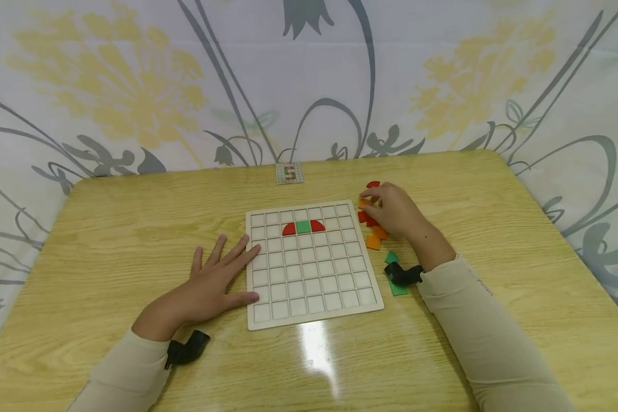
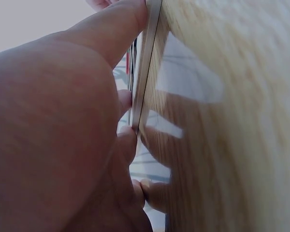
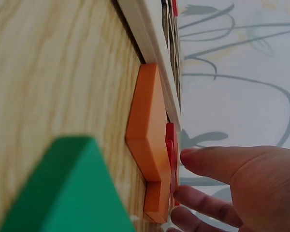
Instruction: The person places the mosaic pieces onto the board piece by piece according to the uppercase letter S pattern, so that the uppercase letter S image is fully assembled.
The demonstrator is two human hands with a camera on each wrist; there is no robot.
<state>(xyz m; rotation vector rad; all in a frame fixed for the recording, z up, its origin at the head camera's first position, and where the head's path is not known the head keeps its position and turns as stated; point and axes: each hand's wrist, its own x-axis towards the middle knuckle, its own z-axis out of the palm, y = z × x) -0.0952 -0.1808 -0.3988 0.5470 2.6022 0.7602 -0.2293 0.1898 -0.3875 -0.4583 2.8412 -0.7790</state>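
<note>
1. The board [image 1: 313, 266] is a pale wooden grid of square cells lying flat in the middle of the counter [image 1: 108, 229]; in its second row sit two red quarter pieces [image 1: 289, 229] with a green square [image 1: 302, 227] between them, all three touching in a line
2. Loose tiles [image 1: 373, 239] lie just beside the board's right edge: orange ones, red ones and, nearer the person, green ones [image 1: 397, 288]. In the right wrist view an orange tile [image 3: 147, 123] lies against the board's rim, with a green tile [image 3: 67, 188] close to the camera
3. A small card [image 1: 290, 173] lies at the far edge of the counter, well apart from the board; a flowered cloth [image 1: 134, 86] hangs behind
4. The left hand [image 1: 213, 283] lies flat with fingers spread and straight, its fingertips and thumb touching the board's left edge; it holds nothing
5. The right hand [image 1: 393, 210] rests over the tile pile, fingers bent down onto the orange and red tiles; whether they pinch one I cannot tell
</note>
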